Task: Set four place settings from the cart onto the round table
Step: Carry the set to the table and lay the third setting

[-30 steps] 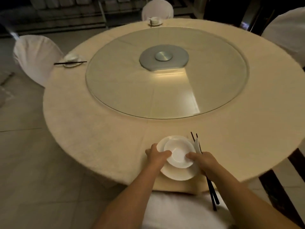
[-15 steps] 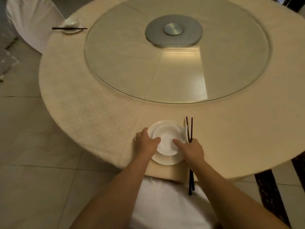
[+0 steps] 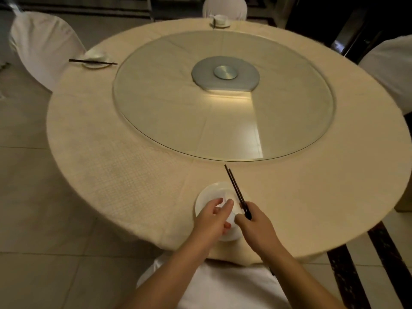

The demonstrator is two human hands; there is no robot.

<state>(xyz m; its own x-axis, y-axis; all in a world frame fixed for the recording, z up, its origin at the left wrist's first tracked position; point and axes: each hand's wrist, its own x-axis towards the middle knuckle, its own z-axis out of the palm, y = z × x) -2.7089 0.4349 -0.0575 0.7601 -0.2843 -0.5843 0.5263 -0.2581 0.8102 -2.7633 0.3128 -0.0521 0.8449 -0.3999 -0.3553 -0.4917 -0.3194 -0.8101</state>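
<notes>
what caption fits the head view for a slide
Right hand lays chopsticks beside a plate while left hand holds the bowl.

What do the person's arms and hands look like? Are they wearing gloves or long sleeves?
No gloves and no long sleeves. The left hand and right hand are bare, and both forearms are uncovered all the way down to the bottom of the picture. I can't see a watch, bracelet or ring. The fingers are bare too.

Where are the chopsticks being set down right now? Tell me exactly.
In the head view, the chopsticks are at the table's near edge, pinched by the right hand. They angle across the right rim of the white plate, tips toward the glass turntable.
</notes>
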